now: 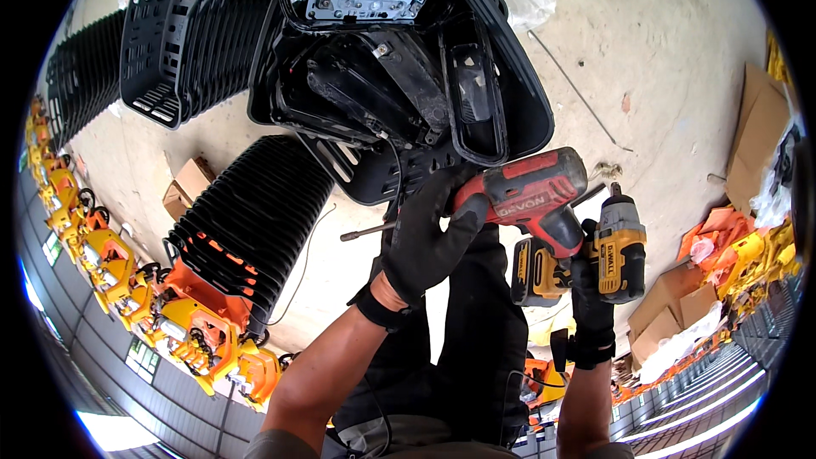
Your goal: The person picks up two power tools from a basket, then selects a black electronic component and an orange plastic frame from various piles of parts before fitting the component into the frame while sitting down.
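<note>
We counted two power tools between our two gloved hands: the left hand (425,240), its forearm slanting up and inward, gripped the nose of the red-and-black drill (544,183), whose single long bit (367,231) poked out left of the fingers. Our right hand (592,299), forearm nearly upright, was wrapped around the handle of the yellow-and-black driver (620,246), its nose pointing up beside the fingers, though we could not tell how each finger lay; one large black basket (529,102) sat beyond our left fingertips.
</note>
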`<action>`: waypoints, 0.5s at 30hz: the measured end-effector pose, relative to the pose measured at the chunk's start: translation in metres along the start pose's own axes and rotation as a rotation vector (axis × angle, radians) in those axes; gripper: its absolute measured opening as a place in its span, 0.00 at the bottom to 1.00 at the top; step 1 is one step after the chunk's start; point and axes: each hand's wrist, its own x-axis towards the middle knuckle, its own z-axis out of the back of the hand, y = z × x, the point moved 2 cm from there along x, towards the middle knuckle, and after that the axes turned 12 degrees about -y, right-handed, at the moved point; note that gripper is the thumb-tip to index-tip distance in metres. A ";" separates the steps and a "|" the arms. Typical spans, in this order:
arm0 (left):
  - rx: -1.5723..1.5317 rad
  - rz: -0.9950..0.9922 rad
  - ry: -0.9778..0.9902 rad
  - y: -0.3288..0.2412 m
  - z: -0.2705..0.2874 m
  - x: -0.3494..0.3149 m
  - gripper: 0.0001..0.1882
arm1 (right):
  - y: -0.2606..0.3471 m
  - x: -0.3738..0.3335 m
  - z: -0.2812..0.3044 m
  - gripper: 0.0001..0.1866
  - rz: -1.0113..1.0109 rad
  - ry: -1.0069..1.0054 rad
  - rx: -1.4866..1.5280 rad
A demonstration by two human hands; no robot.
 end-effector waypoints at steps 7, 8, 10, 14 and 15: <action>0.014 -0.166 -0.084 -0.023 0.004 -0.004 0.23 | 0.003 0.004 0.004 0.35 0.071 -0.004 -0.139; 0.037 -0.189 -0.086 -0.026 0.005 -0.001 0.23 | 0.004 0.005 0.003 0.36 0.048 0.011 -0.089; 0.111 -0.299 -0.133 -0.029 0.007 0.006 0.23 | 0.010 0.008 0.001 0.37 0.062 0.021 -0.071; 0.052 -0.156 -0.102 -0.024 0.012 0.017 0.20 | 0.024 0.013 -0.012 0.40 0.191 -0.038 -0.166; 0.032 -0.149 -0.112 -0.023 0.013 0.018 0.20 | 0.027 0.013 -0.015 0.41 0.214 -0.062 -0.185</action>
